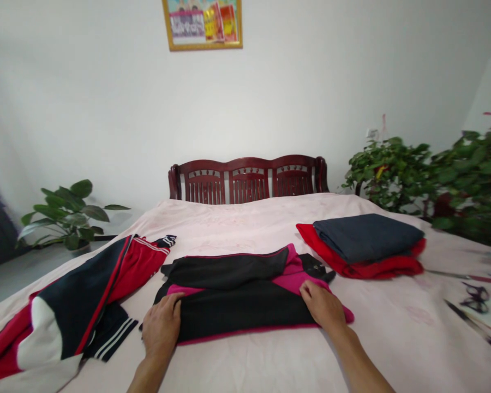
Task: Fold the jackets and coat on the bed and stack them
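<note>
A black jacket with magenta panels and edging (237, 311) lies folded into a wide strip on the pale pink cloth in front of me. At its left end my left hand (161, 322) is closed, with the thumb on top and the other fingers bent at the edge. My right hand (321, 305) grips the right end, its fingers curled into the magenta part. The fingertips of both hands are partly hidden. A red, navy and white jacket (85, 295) with striped cuffs lies spread to the left.
Folded dark blue cloth (368, 237) rests on folded red cloth (376, 269) at the right. Scissors (474, 297) and a black pen-like object (474, 327) lie at the right edge. A wooden bench back (249, 180) stands behind the pink-covered surface (229, 218), with potted plants (71, 213) on either side.
</note>
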### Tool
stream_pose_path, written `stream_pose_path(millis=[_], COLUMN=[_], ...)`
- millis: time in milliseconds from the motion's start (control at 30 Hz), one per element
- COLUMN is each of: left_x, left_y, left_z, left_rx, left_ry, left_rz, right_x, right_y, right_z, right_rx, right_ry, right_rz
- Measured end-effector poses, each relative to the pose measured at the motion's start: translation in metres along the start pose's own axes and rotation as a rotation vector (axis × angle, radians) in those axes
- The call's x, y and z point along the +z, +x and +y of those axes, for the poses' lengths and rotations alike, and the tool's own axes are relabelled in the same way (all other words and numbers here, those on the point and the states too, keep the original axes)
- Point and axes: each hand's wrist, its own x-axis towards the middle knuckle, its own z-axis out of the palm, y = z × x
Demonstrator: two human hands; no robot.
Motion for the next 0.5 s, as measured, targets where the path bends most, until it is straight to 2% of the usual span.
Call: stream_pose_path(millis=[500], left_x=[-0.0001], left_y=[0.0009], left_z=[-0.0003], left_rx=[-0.006], left_ry=[0.018], left_rz=[-0.016], right_x=[-0.0040], right_y=[-0.0014], right_z=[-0.0013], right_rx=[-0.010], right_ry=[-0.014], right_rz=[0.007])
